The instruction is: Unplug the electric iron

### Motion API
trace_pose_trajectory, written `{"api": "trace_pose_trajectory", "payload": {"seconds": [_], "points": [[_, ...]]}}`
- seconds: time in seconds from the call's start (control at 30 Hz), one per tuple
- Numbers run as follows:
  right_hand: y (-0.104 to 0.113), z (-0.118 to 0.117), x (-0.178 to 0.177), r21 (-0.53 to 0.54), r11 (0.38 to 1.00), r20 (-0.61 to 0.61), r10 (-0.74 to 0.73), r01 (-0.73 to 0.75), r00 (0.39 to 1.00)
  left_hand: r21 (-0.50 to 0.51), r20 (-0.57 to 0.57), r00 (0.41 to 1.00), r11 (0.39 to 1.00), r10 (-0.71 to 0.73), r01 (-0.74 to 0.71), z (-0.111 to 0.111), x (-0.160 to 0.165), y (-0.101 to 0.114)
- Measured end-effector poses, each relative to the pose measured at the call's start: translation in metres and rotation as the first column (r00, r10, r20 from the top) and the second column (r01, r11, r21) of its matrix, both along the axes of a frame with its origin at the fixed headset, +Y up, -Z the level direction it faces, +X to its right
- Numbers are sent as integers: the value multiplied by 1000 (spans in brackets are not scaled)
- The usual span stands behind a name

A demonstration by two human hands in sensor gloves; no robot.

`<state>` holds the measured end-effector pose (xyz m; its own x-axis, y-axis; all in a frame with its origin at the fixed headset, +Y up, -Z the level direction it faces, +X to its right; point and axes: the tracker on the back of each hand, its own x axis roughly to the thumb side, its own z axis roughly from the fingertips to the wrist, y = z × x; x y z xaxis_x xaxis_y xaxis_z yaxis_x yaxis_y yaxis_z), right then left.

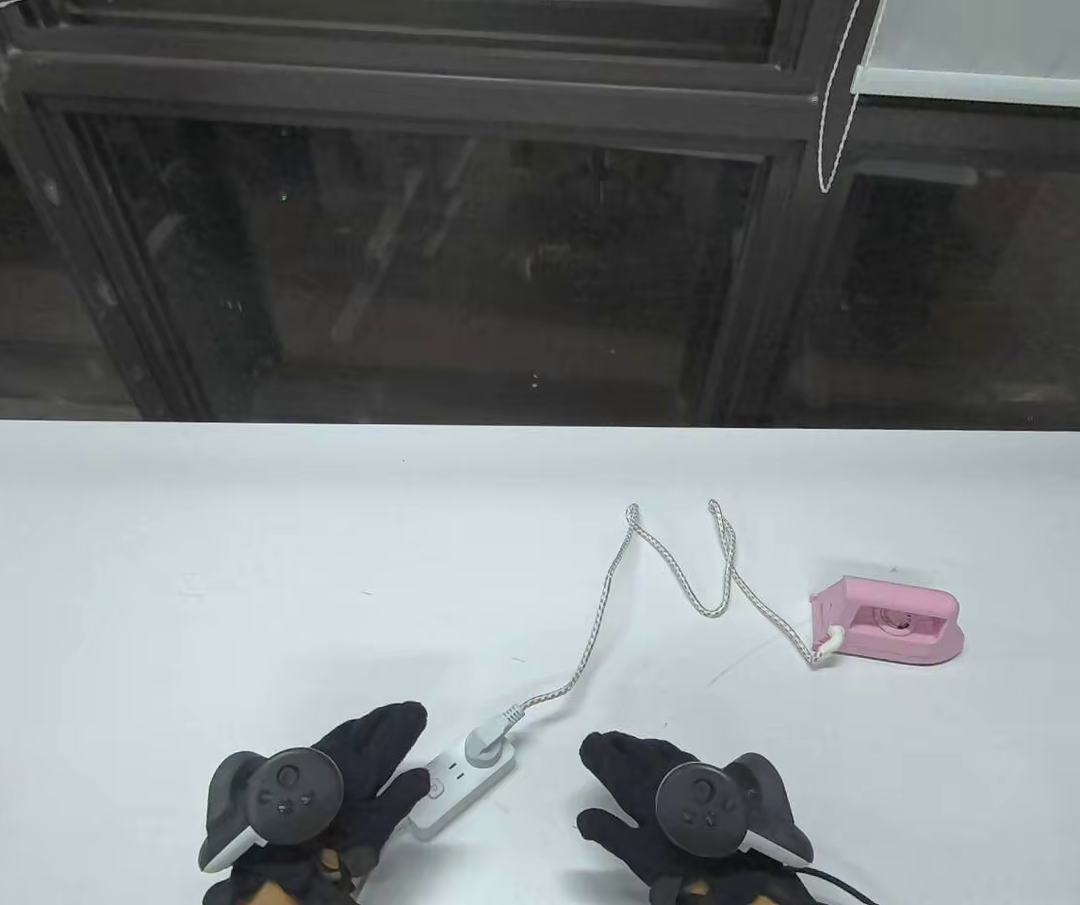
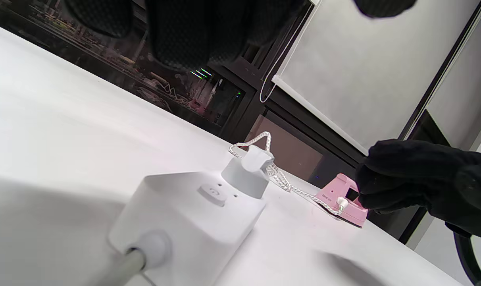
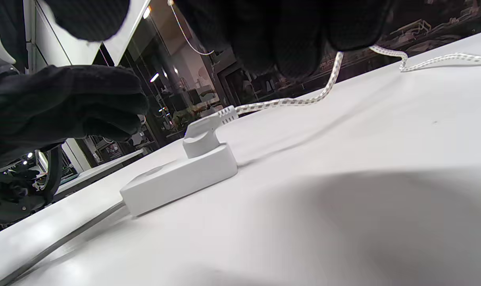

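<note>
Table view shows the small white rectangular plastic power strip [image 1: 461, 779] lying near the front edge of the white table [image 1: 220, 566], and everything else can be placed from it. A round white plug [image 1: 486, 741] sits seated in the strip's far socket, its white braided fabric cord [image 1: 597, 622] snaking away to the small pink plastic electric iron [image 1: 889, 623], which lies well apart, up and to the right of the strip. The left hand [image 1: 333, 797] hovers just left of the strip with fingers spread, gripping nothing; whether a fingertip touches the strip's end I cannot tell. The right hand [image 1: 681, 801] is near the strip's right side, also loosely spread and holding nothing. The strip looks light and smooth, so it would likely slide or lift with a pull; the left hand should press it down. The plug body is rigid and short, the best place to pinch; the cord is limp and should not be tugged.
</note>
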<state>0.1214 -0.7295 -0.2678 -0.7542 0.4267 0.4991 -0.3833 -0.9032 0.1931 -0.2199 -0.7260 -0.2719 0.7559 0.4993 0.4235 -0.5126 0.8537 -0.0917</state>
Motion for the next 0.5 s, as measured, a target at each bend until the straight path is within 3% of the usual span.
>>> {"api": "trace_pose_trajectory", "payload": {"seconds": [0.5], "points": [[-3, 2, -3, -27, 1000, -22, 2, -3, 1000, -45, 9, 997, 996, -71, 71, 0, 6, -3]]}}
